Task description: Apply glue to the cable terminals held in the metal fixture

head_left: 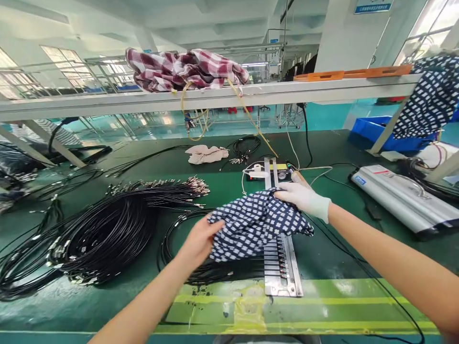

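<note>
A dark blue cloth (247, 224) with white checks is stretched between my two hands. My left hand (201, 237) is bare and pinches the cloth's left edge. On my right hand (304, 198) is a white glove, and its fingers grip the cloth's upper right part. Below the cloth lies a metal fixture (283, 274) with a row of slots and black cable ends in it; the cloth hides its middle. From the fixture's left side, black cables (229, 272) run out and loop back behind my left hand.
A large coil of black cables (107, 239) lies on the left of the green mat. Behind the cloth is a small black device (283, 173). A silver case (405, 196) stands at right. Overhead, a shelf (287, 95) holds a red plaid cloth (186, 69) and orange trays (351, 74).
</note>
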Tool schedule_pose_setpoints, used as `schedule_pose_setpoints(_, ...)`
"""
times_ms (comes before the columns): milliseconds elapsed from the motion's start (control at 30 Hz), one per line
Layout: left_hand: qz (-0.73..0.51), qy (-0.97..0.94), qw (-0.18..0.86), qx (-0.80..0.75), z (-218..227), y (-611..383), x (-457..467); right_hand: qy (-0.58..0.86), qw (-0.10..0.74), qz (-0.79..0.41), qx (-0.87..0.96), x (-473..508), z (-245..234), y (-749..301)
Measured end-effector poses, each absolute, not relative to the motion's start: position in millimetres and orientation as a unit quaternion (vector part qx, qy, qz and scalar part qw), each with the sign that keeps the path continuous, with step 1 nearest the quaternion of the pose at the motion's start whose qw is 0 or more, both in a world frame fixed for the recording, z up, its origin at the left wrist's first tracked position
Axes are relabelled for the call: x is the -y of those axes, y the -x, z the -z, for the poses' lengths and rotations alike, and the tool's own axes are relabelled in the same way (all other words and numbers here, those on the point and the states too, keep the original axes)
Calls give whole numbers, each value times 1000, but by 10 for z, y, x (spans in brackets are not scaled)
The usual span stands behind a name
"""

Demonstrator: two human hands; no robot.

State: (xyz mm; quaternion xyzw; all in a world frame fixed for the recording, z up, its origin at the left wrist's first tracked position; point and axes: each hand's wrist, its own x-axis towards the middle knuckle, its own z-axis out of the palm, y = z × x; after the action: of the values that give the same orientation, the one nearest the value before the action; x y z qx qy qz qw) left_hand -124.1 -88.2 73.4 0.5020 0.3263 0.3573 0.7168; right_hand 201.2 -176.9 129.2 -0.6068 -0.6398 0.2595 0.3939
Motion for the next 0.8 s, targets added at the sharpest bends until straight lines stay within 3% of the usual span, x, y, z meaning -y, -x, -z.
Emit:
schedule_pose_setpoints(67,-460,-539,609,-358,-1124,1533,643,585,393,-241,667,1507,-1362,-1773)
schedule_pose_setpoints(167,-681,-609,265,-309,-1687,1825,479,554,452,-207,668,1079,-1454,-1359)
schedule_pose_setpoints(233,-677,-660,75,-318,-1807,1858,525,538,489,-198,657,925,-1426,-1125)
schedule_pose_setpoints(267,-620,-702,44,-348,-1744,1827,572,532,501,-198,653,913,-1368,-1042)
schedule_pose_setpoints(300,-552,-743,53,-374,-1602,1774,621,528,508,-201,650,942,-1280,-988)
schedule_pose_setpoints(433,-284,-799,397,-352,-624,1467,760,547,484,-260,632,1333,-744,-1023)
schedule_pose_setpoints(567,-281,-701,552,-353,-66,1198,881,597,444,-303,596,1799,-336,-1168)
schedule_pose_setpoints(800,-328,-595,658,-326,-87,850,1084,682,395,-267,554,2128,-153,-1006)
